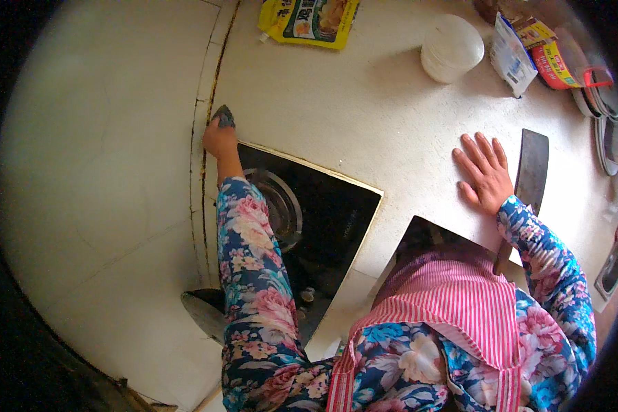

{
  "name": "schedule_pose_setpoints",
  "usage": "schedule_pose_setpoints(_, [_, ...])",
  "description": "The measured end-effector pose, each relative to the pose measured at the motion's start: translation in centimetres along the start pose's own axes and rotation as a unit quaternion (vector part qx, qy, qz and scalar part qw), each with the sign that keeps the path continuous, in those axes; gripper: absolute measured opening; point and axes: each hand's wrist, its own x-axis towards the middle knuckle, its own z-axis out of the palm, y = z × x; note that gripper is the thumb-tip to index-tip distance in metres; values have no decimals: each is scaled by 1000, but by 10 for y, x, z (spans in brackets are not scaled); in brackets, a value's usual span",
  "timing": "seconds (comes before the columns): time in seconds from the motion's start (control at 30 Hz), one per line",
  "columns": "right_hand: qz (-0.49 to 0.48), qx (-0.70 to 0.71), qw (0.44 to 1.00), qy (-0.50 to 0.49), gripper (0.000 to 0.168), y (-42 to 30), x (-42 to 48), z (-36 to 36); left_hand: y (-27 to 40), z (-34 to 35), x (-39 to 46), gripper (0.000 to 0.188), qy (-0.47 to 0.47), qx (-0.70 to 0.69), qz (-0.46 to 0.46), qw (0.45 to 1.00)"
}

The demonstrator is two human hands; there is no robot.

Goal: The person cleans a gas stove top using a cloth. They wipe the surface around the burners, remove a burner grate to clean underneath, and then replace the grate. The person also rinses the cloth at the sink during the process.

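Note:
My left hand is stretched past the black gas hob to the joint between the worktop and the tiled wall. It is closed on a dark grey cloth or scouring pad, whose exact kind I cannot tell. My right hand lies palm down on the pale worktop, fingers spread and holding nothing. Just beside it lies a cleaver, its handle partly under my right forearm and its end over the counter's front edge.
At the back are a yellow food pouch, a white lidded tub, a white packet and a red-labelled container. A pan or lid leans by the wall, left of the hob. Dark grime lines the wall joint.

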Motion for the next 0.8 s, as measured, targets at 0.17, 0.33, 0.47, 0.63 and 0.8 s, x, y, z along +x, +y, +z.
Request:
schedule_pose_setpoints(0.17, [-3,17,1000,11,64,0,-2,0,46,-24,-19,33,-64,-43,74,994])
schedule_pose_setpoints(0.33, [-13,26,999,40,63,3,-4,2,98,-38,-78,33,-135,-134,126,974])
schedule_pose_setpoints(0.47, [-24,43,996,73,60,6,-7,4,135,-57,-137,33,-179,-146,165,959])
schedule_pose_setpoints(0.63, [-41,57,991,113,58,11,-12,12,178,-78,-227,32,-241,-166,188,938])
schedule_pose_setpoints(0.8, [-52,54,986,149,56,14,-14,17,203,-101,-319,28,-221,-137,294,920])
